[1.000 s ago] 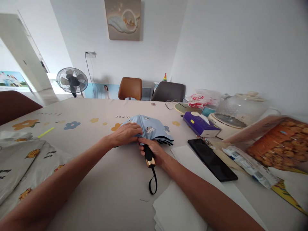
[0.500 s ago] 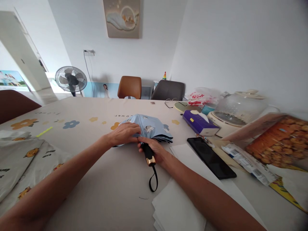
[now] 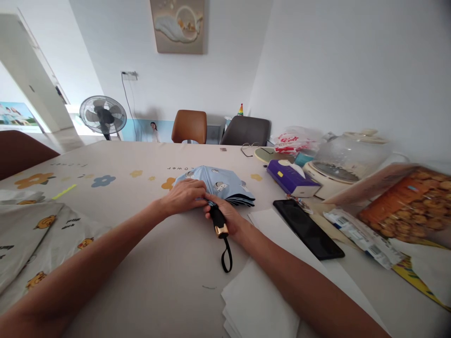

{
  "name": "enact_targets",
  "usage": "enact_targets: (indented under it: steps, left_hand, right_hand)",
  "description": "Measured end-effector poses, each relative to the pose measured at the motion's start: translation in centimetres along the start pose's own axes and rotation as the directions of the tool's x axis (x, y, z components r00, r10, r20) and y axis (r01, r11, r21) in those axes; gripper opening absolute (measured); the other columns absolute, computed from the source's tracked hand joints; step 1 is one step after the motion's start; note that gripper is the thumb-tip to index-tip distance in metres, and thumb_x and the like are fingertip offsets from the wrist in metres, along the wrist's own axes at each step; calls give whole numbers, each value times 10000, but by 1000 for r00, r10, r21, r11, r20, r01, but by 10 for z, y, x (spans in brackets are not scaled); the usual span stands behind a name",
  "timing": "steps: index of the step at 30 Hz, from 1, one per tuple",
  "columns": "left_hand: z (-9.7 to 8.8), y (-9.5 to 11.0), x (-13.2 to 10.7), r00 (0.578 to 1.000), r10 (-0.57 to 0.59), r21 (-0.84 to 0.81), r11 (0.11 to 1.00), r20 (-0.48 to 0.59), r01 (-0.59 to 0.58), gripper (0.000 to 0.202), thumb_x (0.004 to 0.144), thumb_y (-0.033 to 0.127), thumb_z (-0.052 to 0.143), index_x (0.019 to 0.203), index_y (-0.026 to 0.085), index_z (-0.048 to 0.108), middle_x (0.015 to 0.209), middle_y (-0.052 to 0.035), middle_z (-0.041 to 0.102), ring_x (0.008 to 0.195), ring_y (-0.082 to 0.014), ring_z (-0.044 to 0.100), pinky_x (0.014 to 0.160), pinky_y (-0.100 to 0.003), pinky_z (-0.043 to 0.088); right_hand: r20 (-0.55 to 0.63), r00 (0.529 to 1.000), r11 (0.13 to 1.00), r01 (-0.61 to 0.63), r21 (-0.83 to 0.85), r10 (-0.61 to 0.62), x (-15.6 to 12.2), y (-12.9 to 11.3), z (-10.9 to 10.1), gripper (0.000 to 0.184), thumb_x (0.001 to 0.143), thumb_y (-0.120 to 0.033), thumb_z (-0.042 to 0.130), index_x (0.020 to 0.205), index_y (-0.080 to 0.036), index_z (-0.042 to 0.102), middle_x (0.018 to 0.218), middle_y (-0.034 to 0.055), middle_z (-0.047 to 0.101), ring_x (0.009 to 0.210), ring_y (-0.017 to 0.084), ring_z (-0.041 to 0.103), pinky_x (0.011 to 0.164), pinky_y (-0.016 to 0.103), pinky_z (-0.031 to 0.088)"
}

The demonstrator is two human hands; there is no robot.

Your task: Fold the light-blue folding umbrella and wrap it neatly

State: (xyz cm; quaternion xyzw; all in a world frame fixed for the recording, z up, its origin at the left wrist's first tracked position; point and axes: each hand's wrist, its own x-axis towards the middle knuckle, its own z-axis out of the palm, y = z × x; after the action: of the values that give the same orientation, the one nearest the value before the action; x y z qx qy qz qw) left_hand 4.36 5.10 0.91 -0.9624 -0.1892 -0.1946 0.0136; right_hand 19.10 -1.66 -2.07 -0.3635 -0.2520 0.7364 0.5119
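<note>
A light blue folding umbrella (image 3: 225, 180) with dark-edged folds lies on the table (image 3: 148, 263), its canopy collapsed and pointing away from me. Its black handle (image 3: 217, 218) ends in a gold cap, from which a black wrist strap (image 3: 227, 258) hangs toward me. My right hand (image 3: 223, 211) is closed around the top of the handle, close to the canopy. My left hand (image 3: 186, 195) grips the canopy fabric at its left near edge, fingers bent over it and touching the right thumb. The fabric under the left palm is hidden.
White paper sheets (image 3: 262, 300) lie under my right forearm. Farther right are a black phone (image 3: 310, 230), a purple tissue box (image 3: 292, 178), a glass-lidded pot (image 3: 345, 155) and a bag of round snacks (image 3: 405, 202). A patterned plastic bag (image 3: 45, 239) lies at left.
The umbrella's handle and strap have shifted slightly up and to the right with my right hand. Both hands keep their hold, and the view has moved a little.
</note>
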Motion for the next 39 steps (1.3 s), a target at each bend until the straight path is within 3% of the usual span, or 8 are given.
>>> enact_targets:
  steps: [8,12,17,22,24,29,32,39]
  left_hand:
    - [-8,-10,-3,983,-158,-356,917,89,179,162,746,279,500,792,240,651,1033,8,595,941,-145,550,833,-263,411]
    - [13,-26,-4,915,-404,-411,837,-17,362,325,783,345,450,1056,225,579,1179,-37,553,1107,-176,485,947,-309,357]
    - [41,-58,-16,861,-508,-309,824,-34,474,439,841,402,344,1218,202,449,1322,-77,434,1248,-196,341,1028,-371,223]
    - [33,-77,-24,631,-775,-521,558,-48,646,440,840,490,288,923,172,580,986,-82,625,952,-228,543,847,-360,377]
    - [27,-77,-24,533,-845,-711,402,-45,578,492,788,582,338,818,161,592,856,-62,637,818,-210,556,734,-312,414]
    - [18,-74,-21,413,-902,-906,66,125,418,462,579,609,596,709,165,586,582,13,554,534,-121,477,505,-231,360]
    - [19,-76,-22,329,-943,-896,184,-45,404,362,581,510,633,708,173,599,582,36,529,518,-86,441,500,-209,331]
    - [12,-70,-18,336,-872,-593,488,-356,640,300,679,353,560,934,196,568,918,-55,575,871,-192,525,729,-318,406]
  right_hand:
    - [-32,998,998,-51,-33,50,-3,0,6,116,711,-207,581,752,-159,484,512,-58,417,380,32,343,330,136,263]
    - [-115,993,992,-50,-113,37,-6,1,9,155,695,-217,552,643,-174,412,468,-61,397,360,39,347,326,149,225]
    - [-36,998,983,-57,-175,52,-11,2,7,199,699,-252,549,637,-184,372,463,-71,391,355,38,344,341,161,202]
    - [79,992,971,-76,-226,96,-13,6,7,244,712,-297,537,617,-188,341,456,-80,379,343,33,331,352,166,195]
    - [113,987,967,-83,-240,113,-13,6,8,244,715,-296,524,603,-187,336,446,-81,373,335,32,323,353,171,198]
    - [153,981,971,-83,-224,119,-14,4,9,237,711,-295,524,615,-189,335,449,-80,371,334,31,315,352,170,190]
    - [139,986,979,-69,-194,97,-12,4,7,226,706,-288,536,638,-192,343,451,-82,368,335,33,312,349,167,183]
    - [-39,999,968,-13,-252,3,-16,8,16,217,689,-291,554,626,-187,373,447,-69,405,334,47,357,340,173,217]
